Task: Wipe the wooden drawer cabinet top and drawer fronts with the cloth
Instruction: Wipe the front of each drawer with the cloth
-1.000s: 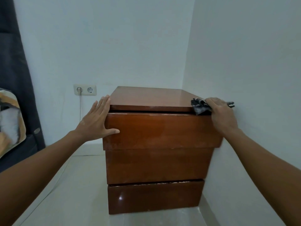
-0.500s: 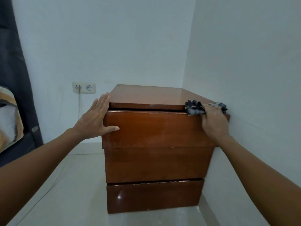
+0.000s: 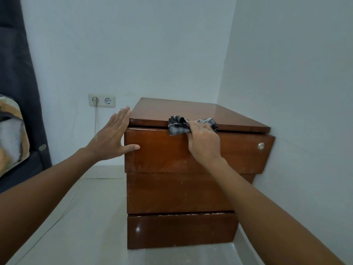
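Observation:
A brown wooden drawer cabinet (image 3: 177, 192) with three drawer fronts stands in the room's corner. Its glossy top (image 3: 183, 111) is bare. My right hand (image 3: 204, 142) presses a crumpled grey-and-black cloth (image 3: 177, 126) against the front edge of the top, near the middle, over the gap above the top drawer. My left hand (image 3: 112, 138) lies flat with fingers spread on the cabinet's left upper corner, thumb on the top drawer front. A round metal lock (image 3: 261, 146) shows at the right end of the top drawer.
White walls close in behind and on the right of the cabinet. A double wall socket (image 3: 101, 100) with a plugged-in white cable sits left of it. A dark curtain (image 3: 17, 73) and a patterned cushion (image 3: 11, 134) are at the far left. Pale tiled floor (image 3: 80, 226) lies below.
My right hand has slid the cloth leftward along the top's front edge, from the right corner to near the middle, uncovering the lock. My left hand has stayed on the left corner.

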